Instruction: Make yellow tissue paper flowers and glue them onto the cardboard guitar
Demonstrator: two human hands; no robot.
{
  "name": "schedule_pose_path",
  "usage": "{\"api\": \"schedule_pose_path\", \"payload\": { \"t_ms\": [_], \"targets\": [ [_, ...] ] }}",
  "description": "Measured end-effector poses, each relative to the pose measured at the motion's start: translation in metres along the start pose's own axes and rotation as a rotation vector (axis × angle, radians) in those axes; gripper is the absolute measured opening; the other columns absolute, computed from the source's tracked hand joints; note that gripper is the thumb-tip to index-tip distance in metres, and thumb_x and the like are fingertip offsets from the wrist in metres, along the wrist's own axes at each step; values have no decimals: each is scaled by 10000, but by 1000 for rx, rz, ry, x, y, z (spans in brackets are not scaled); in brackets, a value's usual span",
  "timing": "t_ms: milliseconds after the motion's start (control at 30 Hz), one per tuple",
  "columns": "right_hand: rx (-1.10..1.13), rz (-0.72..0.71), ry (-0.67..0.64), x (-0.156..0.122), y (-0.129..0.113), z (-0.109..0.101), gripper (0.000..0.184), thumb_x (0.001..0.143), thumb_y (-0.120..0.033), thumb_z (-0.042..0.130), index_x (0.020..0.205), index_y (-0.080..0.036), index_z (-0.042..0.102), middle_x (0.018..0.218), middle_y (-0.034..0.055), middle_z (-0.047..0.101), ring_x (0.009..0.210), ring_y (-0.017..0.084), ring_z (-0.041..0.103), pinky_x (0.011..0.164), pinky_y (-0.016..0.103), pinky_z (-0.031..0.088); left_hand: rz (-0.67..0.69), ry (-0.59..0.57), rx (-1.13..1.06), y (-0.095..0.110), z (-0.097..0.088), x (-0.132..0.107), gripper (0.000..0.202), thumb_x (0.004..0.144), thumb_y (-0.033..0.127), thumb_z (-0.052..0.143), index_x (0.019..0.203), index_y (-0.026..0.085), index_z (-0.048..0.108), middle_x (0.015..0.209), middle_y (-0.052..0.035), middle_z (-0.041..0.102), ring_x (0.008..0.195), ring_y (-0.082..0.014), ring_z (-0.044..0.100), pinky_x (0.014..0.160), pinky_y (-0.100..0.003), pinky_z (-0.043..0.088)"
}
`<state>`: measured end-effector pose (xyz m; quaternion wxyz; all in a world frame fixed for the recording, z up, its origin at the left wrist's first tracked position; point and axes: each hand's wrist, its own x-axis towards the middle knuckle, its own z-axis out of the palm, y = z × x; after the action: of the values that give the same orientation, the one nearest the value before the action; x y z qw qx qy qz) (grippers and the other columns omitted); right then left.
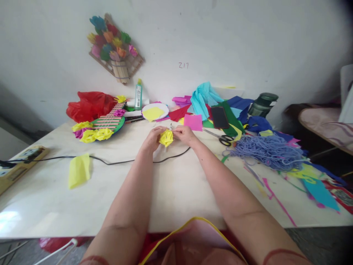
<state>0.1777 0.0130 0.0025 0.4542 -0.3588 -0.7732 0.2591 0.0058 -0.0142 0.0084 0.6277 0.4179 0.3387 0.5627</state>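
Observation:
Both my hands meet over the middle of the white table [176, 191], closed around a crumpled yellow paper flower [166, 138]. My left hand [152, 138] pinches its left side. My right hand [184, 134] pinches its top right, where a small metal piece shows; I cannot make out what that is. A black cable [116, 162] runs across the table just in front of my hands. A loose yellow paper sheet [79, 170] lies to the left.
Scissors [224, 138] lie right of my hands, beside a heap of lilac string [268, 151]. Coloured paper, a black phone [220, 117] and a dark jar [262, 104] crowd the back right. A flower craft piece [102, 127], glue bottle [138, 95] and red bag [89, 105] stand back left.

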Motion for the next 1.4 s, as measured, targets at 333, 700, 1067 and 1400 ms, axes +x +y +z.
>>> {"api": "schedule_pose_path", "payload": {
  "t_ms": [333, 700, 1067, 1400],
  "targets": [
    [-143, -69, 109, 0, 3, 0, 166, 794, -170, 612, 759, -211, 769, 719, 13, 643, 707, 141, 581, 680, 249, 449, -40, -87, 56, 2, -3, -2, 374, 513, 112, 749, 854, 153, 600, 785, -21, 663, 668, -155, 644, 609, -264, 502],
    [-238, -92, 152, -2, -2, 1, 219, 831, -155, 570, 850, -220, 778, 801, 45, 675, 738, 159, 596, 679, 256, 462, 26, -104, 32, 2, 0, -4, 455, 486, 107, 787, 903, 163, 613, 811, -5, 682, 685, -130, 628, 634, -242, 485],
    [-340, -101, 132, -4, -8, 0, 258, 845, -144, 541, 886, -222, 783, 867, 61, 698, 826, 177, 627, 732, 265, 483, 55, -172, 38, 4, 1, -6, 467, 520, 123, 793, 957, 178, 638, 800, 2, 677, 694, -132, 625, 650, -243, 472],
    [-413, -82, 137, -6, -17, -1, 265, 844, -145, 549, 891, -245, 790, 873, 35, 712, 797, 159, 629, 666, 248, 461, 39, -162, -15, -1, -3, -2, 430, 523, 123, 817, 930, 169, 685, 801, -8, 695, 680, -129, 631, 652, -255, 491]
  ]
}}
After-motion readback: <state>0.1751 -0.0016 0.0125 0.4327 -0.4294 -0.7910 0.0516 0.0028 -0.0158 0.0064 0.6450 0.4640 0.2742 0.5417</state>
